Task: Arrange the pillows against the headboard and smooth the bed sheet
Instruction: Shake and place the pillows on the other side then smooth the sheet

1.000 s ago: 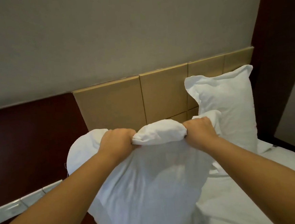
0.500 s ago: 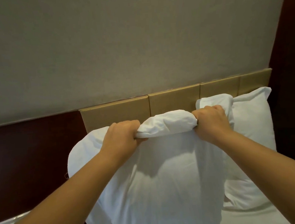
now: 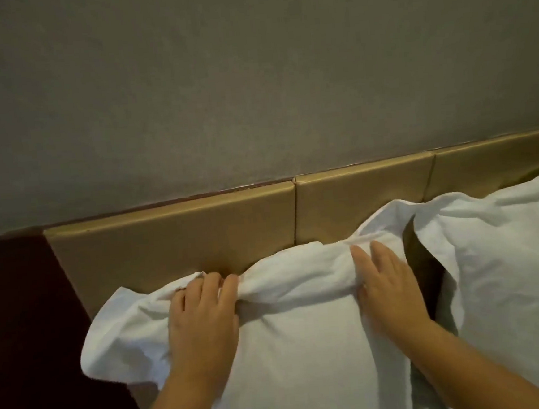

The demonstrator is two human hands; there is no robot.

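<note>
A white pillow (image 3: 301, 337) leans upright against the tan padded headboard (image 3: 174, 241). My left hand (image 3: 202, 313) lies on its top left part, fingers curled into the bunched fabric along the top edge. My right hand (image 3: 384, 285) lies flat on the pillow's top right, fingers straight and pointing up. A second white pillow (image 3: 505, 263) stands against the headboard just to the right, almost touching the first. The bed sheet is hidden below the pillows.
A grey wall (image 3: 252, 86) rises above the headboard. A dark red-brown panel (image 3: 24, 336) fills the lower left beside the headboard. A narrow dark gap (image 3: 428, 266) separates the two pillows.
The pillow has gone from being held up by its top edge to resting against the headboard beside the other pillow. My right hand has released its grip and flattened; the view has moved closer.
</note>
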